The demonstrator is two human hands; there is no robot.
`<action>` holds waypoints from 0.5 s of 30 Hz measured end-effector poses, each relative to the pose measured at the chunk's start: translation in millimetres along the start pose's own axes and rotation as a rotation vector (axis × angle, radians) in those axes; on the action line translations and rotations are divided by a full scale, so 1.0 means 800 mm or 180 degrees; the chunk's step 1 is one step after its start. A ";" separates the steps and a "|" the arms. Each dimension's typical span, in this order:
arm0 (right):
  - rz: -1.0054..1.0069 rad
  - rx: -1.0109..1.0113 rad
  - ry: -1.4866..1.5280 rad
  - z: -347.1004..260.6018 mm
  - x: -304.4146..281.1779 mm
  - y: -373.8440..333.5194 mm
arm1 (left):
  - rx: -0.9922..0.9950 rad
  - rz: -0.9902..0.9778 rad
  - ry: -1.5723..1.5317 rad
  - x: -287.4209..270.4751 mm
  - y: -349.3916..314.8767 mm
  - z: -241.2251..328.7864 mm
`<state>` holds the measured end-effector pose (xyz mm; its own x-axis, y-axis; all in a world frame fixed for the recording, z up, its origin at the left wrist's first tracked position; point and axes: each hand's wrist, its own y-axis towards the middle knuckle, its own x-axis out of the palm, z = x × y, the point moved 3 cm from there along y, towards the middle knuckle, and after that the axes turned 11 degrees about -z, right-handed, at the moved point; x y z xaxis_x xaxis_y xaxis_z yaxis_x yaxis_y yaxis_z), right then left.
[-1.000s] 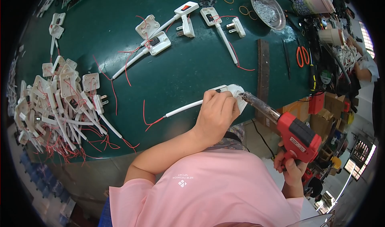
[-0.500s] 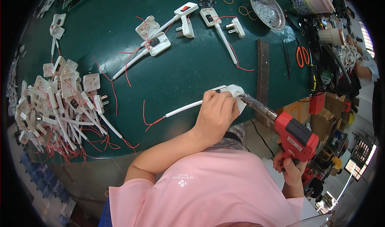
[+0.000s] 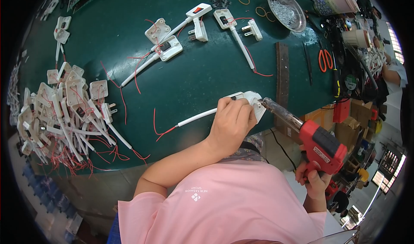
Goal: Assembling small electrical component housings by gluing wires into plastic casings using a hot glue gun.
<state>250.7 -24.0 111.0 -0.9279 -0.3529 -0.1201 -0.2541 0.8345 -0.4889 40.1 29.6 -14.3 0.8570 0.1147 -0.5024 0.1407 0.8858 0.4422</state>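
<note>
At the table's near edge, my left hand pinches a white plastic plug housing, its fingers hiding much of it. A white tube runs left from this housing and ends in bare red wires. My right hand is wrapped round the grip of a red-and-black pistol-shaped soldering gun. Its metal barrel slants up and left, and the tip is at the housing's right side, close beside my left fingers. Whether the tip touches the housing, I cannot tell.
A heap of white housings with red wires lies left. Further back are part-assembled pieces, a plug and a metal bowl of small clear bits. To the right are a dark metal bar, tweezers and orange-handled scissors.
The soldering gun has shifted slightly to the right, its tip drawn back a little from the housing. My left hand and the housing stay nearly in place.
</note>
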 end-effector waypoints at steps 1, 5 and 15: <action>0.0064 -0.0077 0.0034 0.000 0.000 0.000 | 0.0003 0.0008 0.0003 0.000 0.000 0.000; 0.0140 -0.0137 0.0044 0.001 -0.001 0.003 | 0.0004 -0.0007 0.0020 0.000 0.000 0.000; 0.0126 -0.0902 0.0021 0.022 -0.009 0.005 | -0.0023 -0.0013 0.0024 0.000 -0.001 0.001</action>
<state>260.8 -25.6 94.5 -0.9402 -0.3157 -0.1283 -0.2828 0.9329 -0.2228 40.4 28.5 -14.4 0.8526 0.1145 -0.5099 0.1406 0.8895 0.4348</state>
